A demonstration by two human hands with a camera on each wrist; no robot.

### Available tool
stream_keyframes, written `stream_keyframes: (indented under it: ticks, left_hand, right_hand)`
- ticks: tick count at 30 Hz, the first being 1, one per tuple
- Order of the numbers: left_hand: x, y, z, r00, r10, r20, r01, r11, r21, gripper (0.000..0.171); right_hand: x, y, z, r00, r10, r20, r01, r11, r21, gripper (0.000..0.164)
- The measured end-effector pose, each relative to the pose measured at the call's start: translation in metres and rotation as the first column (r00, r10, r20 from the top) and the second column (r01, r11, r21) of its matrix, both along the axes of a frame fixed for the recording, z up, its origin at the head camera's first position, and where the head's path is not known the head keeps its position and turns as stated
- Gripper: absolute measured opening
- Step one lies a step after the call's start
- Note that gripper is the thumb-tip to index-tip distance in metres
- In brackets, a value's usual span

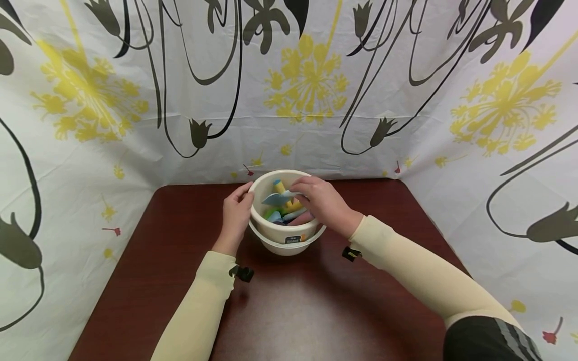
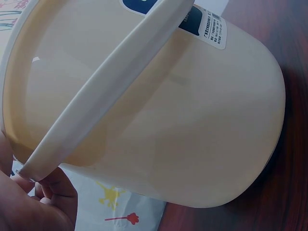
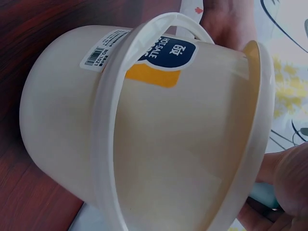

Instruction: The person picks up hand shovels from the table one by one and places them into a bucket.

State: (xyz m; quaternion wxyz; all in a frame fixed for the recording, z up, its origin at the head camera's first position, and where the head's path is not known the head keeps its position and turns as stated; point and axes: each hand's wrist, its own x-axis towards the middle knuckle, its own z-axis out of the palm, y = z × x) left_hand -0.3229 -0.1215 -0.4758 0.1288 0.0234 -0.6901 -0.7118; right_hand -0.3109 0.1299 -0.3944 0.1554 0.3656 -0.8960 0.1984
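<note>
A cream plastic bucket [image 1: 271, 228] stands on the table, its carry handle [image 2: 103, 91] folded down round the front. My left hand [image 1: 237, 213] grips the bucket's left rim; the left wrist view has its fingers [image 2: 57, 190] curled by the handle's end. Over the bucket's opening, my right hand [image 1: 322, 200] pinches the pale handle of a light blue toy shovel [image 1: 276, 198], blade pointing left. Inside lie several colourful pieces, among them a yellow one with a blue end [image 1: 280, 186] and a pink one [image 1: 301, 218]. The right wrist view shows my right hand [image 3: 288, 187] at the rim.
The dark red-brown table [image 1: 289, 306] runs up to a white curtain [image 1: 289, 140] with flower prints, which hangs behind and on both sides. A blue and orange label [image 3: 168, 55] is on the bucket's front. The bucket stands near the table's back edge.
</note>
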Motion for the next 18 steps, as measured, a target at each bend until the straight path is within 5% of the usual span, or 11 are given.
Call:
stream_keyframes:
  ticks: [18]
  left_hand:
    - [0.001, 0.001, 0.001, 1.000, 0.016, -0.011, -0.016, 1.000, -0.015, 0.041]
  right_hand:
    - [-0.006, -0.019, -0.006, 0.994, 0.109, -0.013, -0.106, 0.985, 0.135, 0.031]
